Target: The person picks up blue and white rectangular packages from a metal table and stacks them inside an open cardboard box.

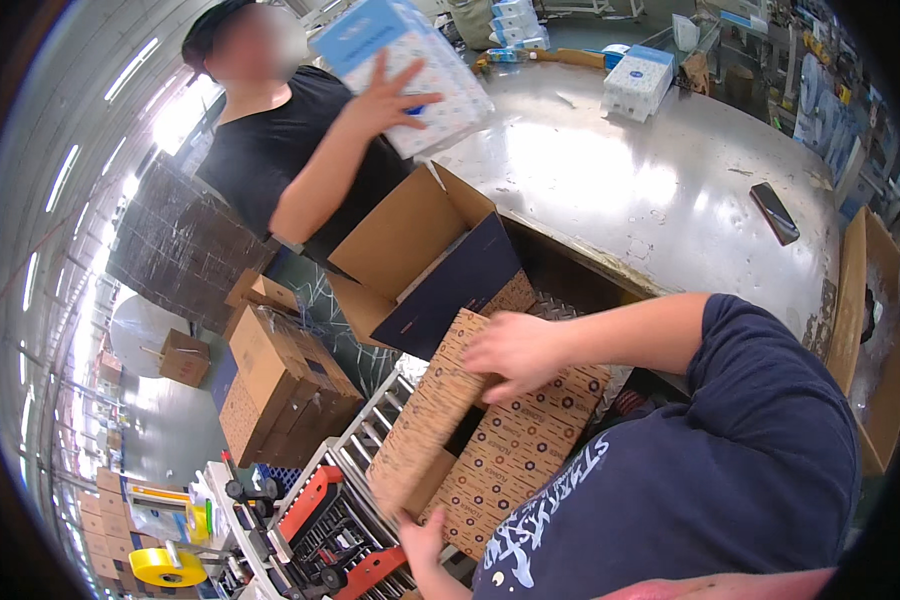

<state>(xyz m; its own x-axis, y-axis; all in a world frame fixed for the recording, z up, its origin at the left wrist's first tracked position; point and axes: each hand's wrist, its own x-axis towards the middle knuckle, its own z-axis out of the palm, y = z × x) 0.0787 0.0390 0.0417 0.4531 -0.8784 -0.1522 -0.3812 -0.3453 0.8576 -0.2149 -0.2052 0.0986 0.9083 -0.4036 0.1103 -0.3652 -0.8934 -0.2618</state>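
A cardboard box with a brown printed pattern lies right in front of me, its two long flaps part way down and a dark gap between them. My right hand (518, 352) grips the far end of the left box flap (425, 410), fingers over its edge. At the near end of that flap is my left hand (425, 548), thumb and fingers about its corner. The flap is blurred by motion. The right flap (530, 440) slopes down beside my shirt. Just beyond stands an open dark-blue carton (460, 285) with its flaps up.
Across from me a co-worker in black holds a blue-and-white wrapped pack (410, 75) above the open carton. A roller conveyor (375, 425) with a red-sided tape machine (315, 500) lies left. The metal table (590, 170) bears a phone (774, 213) and white packs (638, 82).
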